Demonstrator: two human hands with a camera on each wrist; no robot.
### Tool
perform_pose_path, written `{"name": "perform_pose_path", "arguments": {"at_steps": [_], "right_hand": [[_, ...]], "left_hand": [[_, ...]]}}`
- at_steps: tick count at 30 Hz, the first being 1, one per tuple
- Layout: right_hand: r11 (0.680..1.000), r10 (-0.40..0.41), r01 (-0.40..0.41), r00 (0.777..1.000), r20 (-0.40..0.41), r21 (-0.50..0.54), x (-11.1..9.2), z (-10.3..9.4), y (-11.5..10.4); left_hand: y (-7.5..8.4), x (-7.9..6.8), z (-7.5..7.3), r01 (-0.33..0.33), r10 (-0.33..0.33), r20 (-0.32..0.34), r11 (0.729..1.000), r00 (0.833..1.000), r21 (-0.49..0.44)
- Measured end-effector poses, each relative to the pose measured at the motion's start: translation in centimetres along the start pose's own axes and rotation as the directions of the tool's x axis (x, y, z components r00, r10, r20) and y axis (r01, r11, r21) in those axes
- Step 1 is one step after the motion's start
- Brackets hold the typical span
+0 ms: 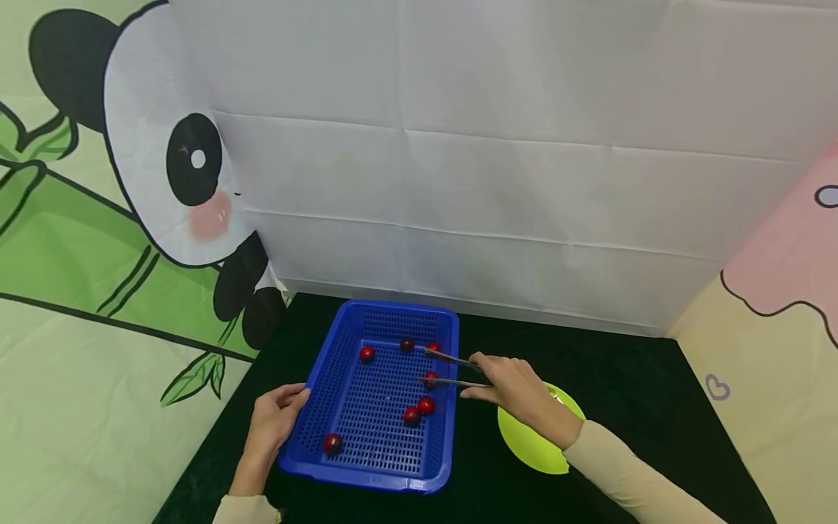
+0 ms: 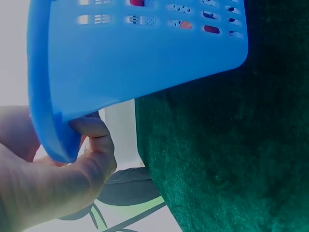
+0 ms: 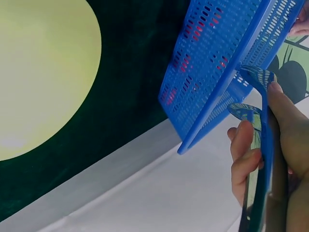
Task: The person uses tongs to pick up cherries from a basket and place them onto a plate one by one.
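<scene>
Right forearm (image 1: 628, 469) cut off, partly hiding dish (image 1: 532, 447); hand (image 1: 517, 388) grips tongs (image 1: 458, 383).

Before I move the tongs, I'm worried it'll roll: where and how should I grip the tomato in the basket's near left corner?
Probably its widest middle, the tongs coming from above and right: the tomato is round, the basket wall close at left, bare floor at right.

1. You wear plain sleeves in pale beige, one colour throughout.
2. Your right sleeve (image 1: 631, 473) is long and smooth, lightly creased, fairly close along the forearm, ending near the wrist.
3. Your left sleeve (image 1: 244, 511) matches it, though only its end shows.
4. Your hands are bare, left hand (image 1: 272, 422) and right hand (image 1: 517, 389) alike.
</scene>
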State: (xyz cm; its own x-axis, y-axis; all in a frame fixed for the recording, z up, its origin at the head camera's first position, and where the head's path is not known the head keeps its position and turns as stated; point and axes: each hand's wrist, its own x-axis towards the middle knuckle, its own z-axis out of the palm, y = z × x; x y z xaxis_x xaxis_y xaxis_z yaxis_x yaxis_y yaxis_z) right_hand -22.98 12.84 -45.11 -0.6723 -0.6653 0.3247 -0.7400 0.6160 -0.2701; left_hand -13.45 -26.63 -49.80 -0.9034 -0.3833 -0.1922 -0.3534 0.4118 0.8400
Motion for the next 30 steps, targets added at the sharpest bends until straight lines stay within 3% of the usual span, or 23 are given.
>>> {"name": "perform_pose_path", "arguments": {"at_steps": [5,19,30], "right_hand": [[0.999,-0.047,0.047,0.999,0.001,0.009,0.4,0.7,-0.6],[0.995,-0.097,0.097,0.990,0.104,0.004,1.4,2.1,-1.9],[0.990,-0.119,0.130,0.981,0.152,-0.063,2.3,3.3,-2.7]], "left_hand": [[0.0,0.1,0.0,0.005,-0.005,-0.004,1.000,1.000,0.009],[-0.1,0.1,0.0,0.008,-0.008,-0.003,1.000,1.000,0.010],[-0.2,0.3,0.0,0.001,-0.001,-0.004,1.000,1.000,-0.003]]}}
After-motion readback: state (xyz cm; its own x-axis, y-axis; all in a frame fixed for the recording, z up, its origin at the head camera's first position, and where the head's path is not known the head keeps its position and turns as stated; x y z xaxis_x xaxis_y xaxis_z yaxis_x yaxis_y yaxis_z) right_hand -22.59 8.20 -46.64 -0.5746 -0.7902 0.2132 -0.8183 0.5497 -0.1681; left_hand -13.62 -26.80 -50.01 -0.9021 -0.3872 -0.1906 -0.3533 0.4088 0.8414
